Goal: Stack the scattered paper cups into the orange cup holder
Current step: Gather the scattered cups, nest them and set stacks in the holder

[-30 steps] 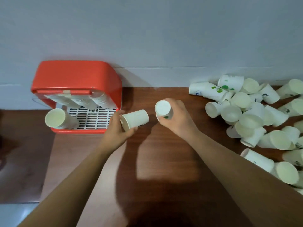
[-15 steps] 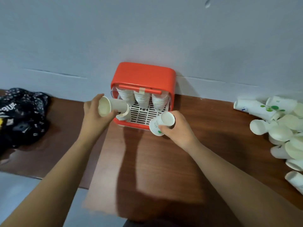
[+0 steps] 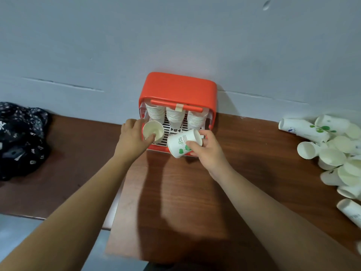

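An orange cup holder [image 3: 177, 89] is set on the brown surface [image 3: 195, 192], with its back against the wall. Three nested stacks of white paper cups are held inside it, side by side beneath the orange bar: a left stack [image 3: 155, 114], a middle stack [image 3: 174, 118] and a right stack [image 3: 196, 120]. A white slatted grille [image 3: 176, 132] is seen below them.

An empty cup [image 3: 153, 131] is gripped by the left hand [image 3: 132, 139] at the holder's front left corner, just beneath the left stack, with its open mouth turned towards the camera. A second cup [image 3: 180, 143], printed with green marks, is gripped by the right hand [image 3: 209, 151], with the fingers curled round its side. It is held tilted across the holder's front edge.

A heap of scattered cups [image 3: 332, 153] is left on the surface at the far right, well apart from the holder; most lie on their sides and appear empty. A dark patterned cloth [image 3: 19, 139] is bundled at the left.
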Action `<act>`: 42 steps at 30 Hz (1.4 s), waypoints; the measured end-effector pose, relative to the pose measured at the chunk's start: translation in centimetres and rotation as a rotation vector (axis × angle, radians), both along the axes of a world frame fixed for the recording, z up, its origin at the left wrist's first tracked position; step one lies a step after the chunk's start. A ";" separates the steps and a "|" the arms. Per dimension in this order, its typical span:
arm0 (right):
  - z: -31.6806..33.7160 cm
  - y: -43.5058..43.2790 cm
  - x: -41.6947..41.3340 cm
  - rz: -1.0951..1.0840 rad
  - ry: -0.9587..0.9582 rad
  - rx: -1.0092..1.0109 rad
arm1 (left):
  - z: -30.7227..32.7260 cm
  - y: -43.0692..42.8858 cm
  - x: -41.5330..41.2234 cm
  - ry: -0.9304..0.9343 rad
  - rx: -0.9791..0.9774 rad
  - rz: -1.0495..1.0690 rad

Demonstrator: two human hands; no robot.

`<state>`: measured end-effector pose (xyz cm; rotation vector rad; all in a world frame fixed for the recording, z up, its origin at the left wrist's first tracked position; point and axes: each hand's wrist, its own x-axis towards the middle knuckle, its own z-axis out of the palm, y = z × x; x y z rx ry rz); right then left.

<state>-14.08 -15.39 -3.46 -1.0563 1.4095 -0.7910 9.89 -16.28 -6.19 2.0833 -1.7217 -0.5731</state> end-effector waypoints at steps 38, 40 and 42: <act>-7.9 -6.3 10.2 0.401 0.211 -0.023 | -3.7 -3.0 4.0 0.403 0.158 -0.047; -8.2 -6.2 10.0 0.413 0.209 -0.019 | -4.1 -2.8 4.5 0.465 0.175 -0.094; -8.6 -6.2 10.0 0.423 0.208 -0.013 | -4.5 -2.6 4.8 0.493 0.144 -0.131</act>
